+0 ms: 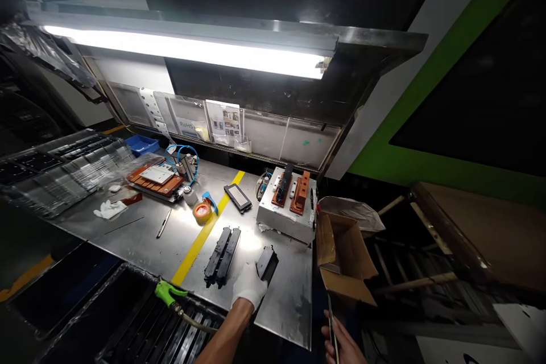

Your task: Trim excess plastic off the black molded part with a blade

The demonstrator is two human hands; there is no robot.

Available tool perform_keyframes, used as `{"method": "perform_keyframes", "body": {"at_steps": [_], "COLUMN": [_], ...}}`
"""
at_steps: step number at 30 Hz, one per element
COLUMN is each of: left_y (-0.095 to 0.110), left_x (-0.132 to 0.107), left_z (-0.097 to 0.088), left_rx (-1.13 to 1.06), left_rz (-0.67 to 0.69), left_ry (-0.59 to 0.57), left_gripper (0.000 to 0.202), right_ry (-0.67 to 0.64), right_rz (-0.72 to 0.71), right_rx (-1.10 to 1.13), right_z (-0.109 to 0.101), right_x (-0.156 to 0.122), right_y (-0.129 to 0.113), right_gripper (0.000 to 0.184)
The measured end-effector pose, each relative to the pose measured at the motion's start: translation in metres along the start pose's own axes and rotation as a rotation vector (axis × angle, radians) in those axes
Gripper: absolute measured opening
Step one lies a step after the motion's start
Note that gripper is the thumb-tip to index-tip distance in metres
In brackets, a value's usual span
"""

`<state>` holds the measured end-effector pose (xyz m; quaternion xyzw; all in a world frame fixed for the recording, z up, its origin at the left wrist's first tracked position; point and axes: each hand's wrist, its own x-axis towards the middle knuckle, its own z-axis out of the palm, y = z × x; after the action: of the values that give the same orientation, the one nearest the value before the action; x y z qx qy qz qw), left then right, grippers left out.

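Observation:
My left hand wears a white glove and grips a black plastic part by its near end, resting it on the steel table. Just left of it, two long black parts lie side by side. My bare right hand is low at the frame's bottom edge, off the table, closed on a thin blade-like tool that points up. A cardboard box stands open right above that hand.
A metal fixture box with black and orange blocks sits behind the part. A black frame, tape roll, orange fixture plate, white cloth and green air gun lie leftward. Trays of black parts fill the left.

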<state>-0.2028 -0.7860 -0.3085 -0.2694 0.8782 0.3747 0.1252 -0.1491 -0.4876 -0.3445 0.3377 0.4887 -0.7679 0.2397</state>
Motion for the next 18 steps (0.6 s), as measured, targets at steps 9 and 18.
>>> {"method": "perform_keyframes", "body": {"at_steps": [9,18], "left_y": [0.024,0.030], "left_x": [-0.033,-0.062], "left_z": [-0.030,-0.021], "left_rx": [-0.514,-1.707], "left_rz": [0.193,-0.329], "left_ry": [-0.139,-0.419], "left_gripper": [0.049,0.039], "right_ry": [-0.075,-0.012], "right_rz": [-0.015,-0.384], "right_rx": [-0.064,-0.431], "right_z": [0.011,0.044], "right_x": [-0.016,-0.066], "right_y": [-0.008,-0.041], "right_gripper": [0.083,0.065]}}
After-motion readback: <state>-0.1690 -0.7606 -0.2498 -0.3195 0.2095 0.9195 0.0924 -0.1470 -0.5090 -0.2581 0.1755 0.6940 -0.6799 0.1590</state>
